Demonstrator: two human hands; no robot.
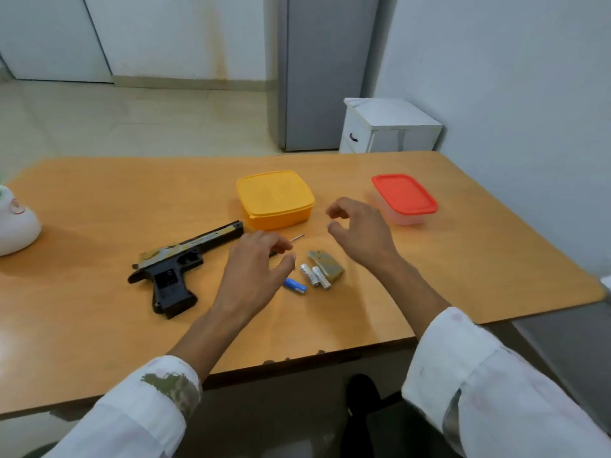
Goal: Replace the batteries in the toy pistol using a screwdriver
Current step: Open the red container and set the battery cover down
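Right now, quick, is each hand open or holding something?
Left hand: open, loosely curled, holds nothing.
Right hand: open, loosely curled, holds nothing.

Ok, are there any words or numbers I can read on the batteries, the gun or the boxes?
No text here can be read.
Silver batteries: printing too small and blurred.
Blue battery: no label readable.
White thing at the left: round red mark, too blurred.
Toy pistol, yellow box, red-lidded box: no writing shows.
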